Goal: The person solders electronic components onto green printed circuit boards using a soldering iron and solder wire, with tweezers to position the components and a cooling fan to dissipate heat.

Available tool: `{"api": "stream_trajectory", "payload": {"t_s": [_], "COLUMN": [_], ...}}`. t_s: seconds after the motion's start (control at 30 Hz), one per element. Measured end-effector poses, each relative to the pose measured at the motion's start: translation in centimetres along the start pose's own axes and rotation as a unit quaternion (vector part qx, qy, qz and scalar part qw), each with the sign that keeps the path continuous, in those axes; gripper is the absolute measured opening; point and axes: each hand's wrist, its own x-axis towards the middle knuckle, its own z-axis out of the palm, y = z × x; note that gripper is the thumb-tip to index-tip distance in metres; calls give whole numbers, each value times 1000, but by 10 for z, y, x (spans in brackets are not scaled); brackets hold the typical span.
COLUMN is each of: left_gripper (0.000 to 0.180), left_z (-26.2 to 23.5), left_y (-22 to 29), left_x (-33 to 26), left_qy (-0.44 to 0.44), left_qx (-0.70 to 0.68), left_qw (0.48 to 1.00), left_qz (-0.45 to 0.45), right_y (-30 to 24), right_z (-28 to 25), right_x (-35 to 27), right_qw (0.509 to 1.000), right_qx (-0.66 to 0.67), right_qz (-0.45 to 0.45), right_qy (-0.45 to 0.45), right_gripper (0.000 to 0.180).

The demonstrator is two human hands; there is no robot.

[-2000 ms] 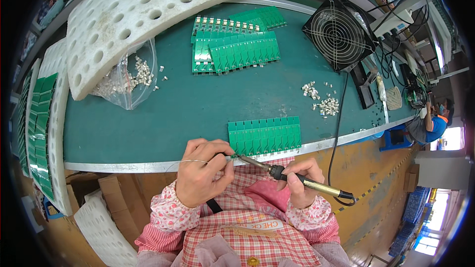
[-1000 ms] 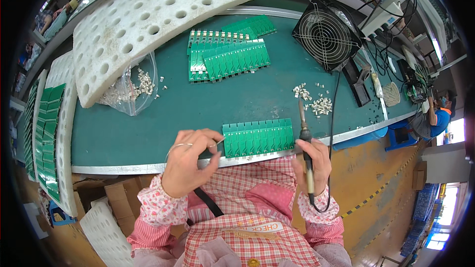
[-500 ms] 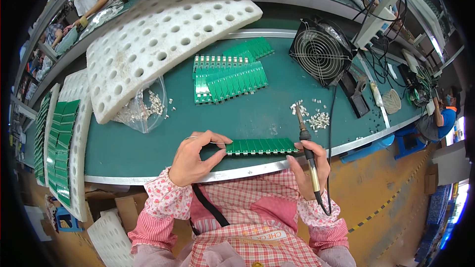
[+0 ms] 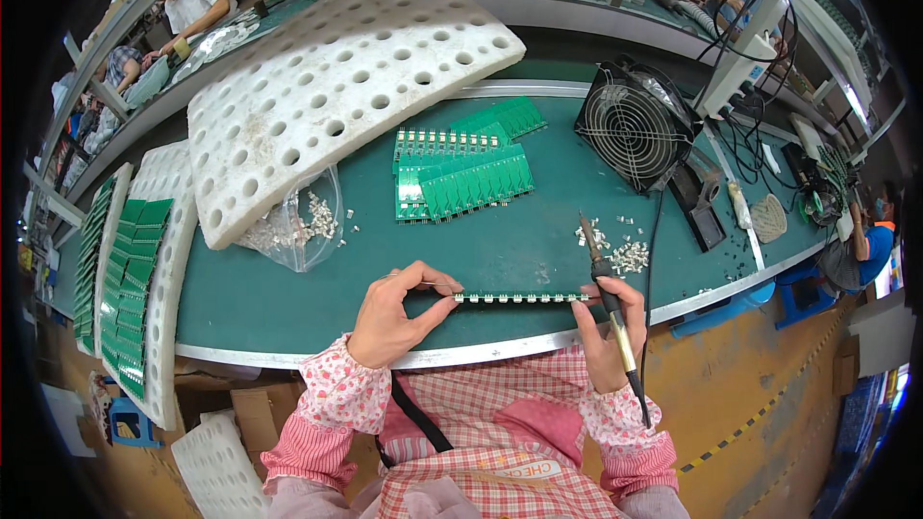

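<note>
Between my two hands, a narrow green circuit board strip [image 4: 519, 299] is held edge-on, a row of small white connectors showing along it. My left hand [image 4: 396, 315] pinches its left end between thumb and fingers, and a thin wire of solder runs by those fingertips. At the other end, my right hand [image 4: 608, 332] grips the strip's tip with thumb and finger. That same hand also carries a soldering iron [image 4: 615, 312], its tip pointing up and away over the table. Beyond the strip lies a stack of green circuit boards [image 4: 471, 178]. Loose white connectors [image 4: 630, 257] lie near the iron's tip.
A large white foam board with holes [image 4: 336, 86] leans over the far left, beside a plastic bag of connectors [image 4: 306, 231]. More circuit boards [image 4: 139, 259] stand in foam at the left. A black fan [image 4: 635, 125] stands at the back right; the iron's cable [image 4: 654, 259] crosses the table.
The circuit board strip has been tilted from showing its green face to showing its connector edge. Both hands still hold it. The whole view has shifted slightly.
</note>
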Motion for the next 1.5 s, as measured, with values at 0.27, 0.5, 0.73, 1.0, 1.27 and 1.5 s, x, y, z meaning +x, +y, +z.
{"api": "stream_trajectory", "payload": {"t_s": [0.27, 0.5, 0.73, 1.0, 1.27, 1.5], "left_gripper": [20, 24, 25, 24, 22, 18], "left_z": [-2, 1, 7, 13, 15, 12], "left_y": [1, 6, 6, 2, 3, 5], "left_x": [-1, 0, -4, -3, -3, 4], "left_qy": [11, 13, 28, 23, 18, 44], "left_qx": [10, -13, -54, -88, -118, -109], "left_qw": [1000, 1000, 996, 994, 990, 993], "left_qz": [-8, -24, -67, -66, -70, -16], "right_y": [2, 6, 9, 11, 11, 12], "right_z": [0, -1, 0, 0, 1, 0], "right_x": [-1, -2, -1, -1, -1, -3], "right_qw": [1000, 1000, 999, 999, 999, 999], "right_qx": [-3, 6, -5, 3, 24, 30], "right_qz": [-14, -8, -40, -36, -32, -10], "right_qy": [1, 6, 2, 5, 2, 21], "right_gripper": [44, 44, 44, 45, 44, 45]}}
